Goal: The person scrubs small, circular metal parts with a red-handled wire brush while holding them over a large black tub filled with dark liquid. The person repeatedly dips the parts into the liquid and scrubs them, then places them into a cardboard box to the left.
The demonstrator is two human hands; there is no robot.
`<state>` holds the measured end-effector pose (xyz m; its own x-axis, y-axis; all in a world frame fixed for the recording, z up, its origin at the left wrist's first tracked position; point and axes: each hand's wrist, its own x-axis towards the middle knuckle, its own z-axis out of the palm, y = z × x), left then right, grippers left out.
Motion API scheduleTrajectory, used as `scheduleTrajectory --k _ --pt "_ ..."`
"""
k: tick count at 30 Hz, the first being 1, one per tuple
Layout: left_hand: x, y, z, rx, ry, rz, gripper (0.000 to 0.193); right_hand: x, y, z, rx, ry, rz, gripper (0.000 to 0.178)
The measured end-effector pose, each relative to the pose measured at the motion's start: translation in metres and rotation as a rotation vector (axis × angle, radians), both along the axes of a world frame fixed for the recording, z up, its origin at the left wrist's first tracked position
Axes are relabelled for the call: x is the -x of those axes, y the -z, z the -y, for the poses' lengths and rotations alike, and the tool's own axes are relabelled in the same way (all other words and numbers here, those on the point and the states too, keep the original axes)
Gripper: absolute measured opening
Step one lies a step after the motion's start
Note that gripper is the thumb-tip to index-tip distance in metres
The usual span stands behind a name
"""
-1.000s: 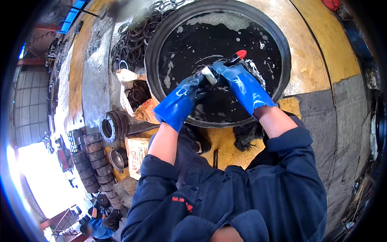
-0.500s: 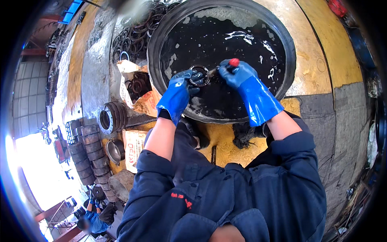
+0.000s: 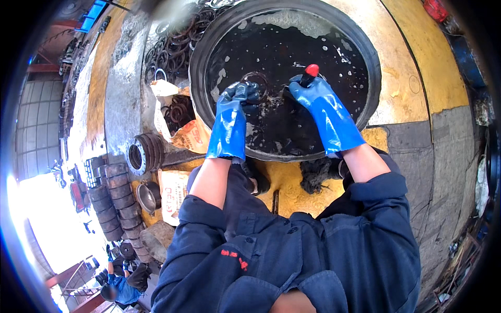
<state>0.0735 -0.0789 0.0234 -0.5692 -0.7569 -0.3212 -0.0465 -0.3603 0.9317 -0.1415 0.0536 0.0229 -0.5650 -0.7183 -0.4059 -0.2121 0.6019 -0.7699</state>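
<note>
Our left hand [image 3: 235, 99] is closed on the near-left edge of a dark ring [image 3: 267, 83], over the liquid inside the wide black basin [image 3: 373, 73]; our right hand [image 3: 312, 93] is curled around a red-and-black handle [image 3: 311, 72]. A gap separates the hands, and we have open liquid from them to the far rim. Each wrist lies near the rim's near side, and a sack [image 3: 192, 136] crowds the left outer wall. The far rim runs into the top edge of view. We cannot make out the handle's lower end, lost behind the glove and dark liquid; our left fingers hide part of the ring.
</note>
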Motion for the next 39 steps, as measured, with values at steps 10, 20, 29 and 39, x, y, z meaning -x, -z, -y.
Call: scheduleTrajectory --k 10,20,29,39 --pt "0.013 0.006 -0.007 0.002 0.139 -0.045 0.038 0.005 -0.029 -0.010 -0.021 -0.282 0.114 0.053" --pt "0.003 -0.046 -0.019 -0.439 0.281 0.154 0.040 -0.055 -0.021 0.000 -0.117 -0.659 -0.769 0.022" --pt "-0.009 -0.025 -0.008 0.077 0.211 0.104 0.040 -0.001 0.004 -0.019 -0.120 -0.201 -0.479 0.031" --pt "-0.006 -0.037 -0.019 0.407 0.423 0.147 0.030 -0.037 -0.031 -0.004 0.782 -0.331 -0.465 0.026"
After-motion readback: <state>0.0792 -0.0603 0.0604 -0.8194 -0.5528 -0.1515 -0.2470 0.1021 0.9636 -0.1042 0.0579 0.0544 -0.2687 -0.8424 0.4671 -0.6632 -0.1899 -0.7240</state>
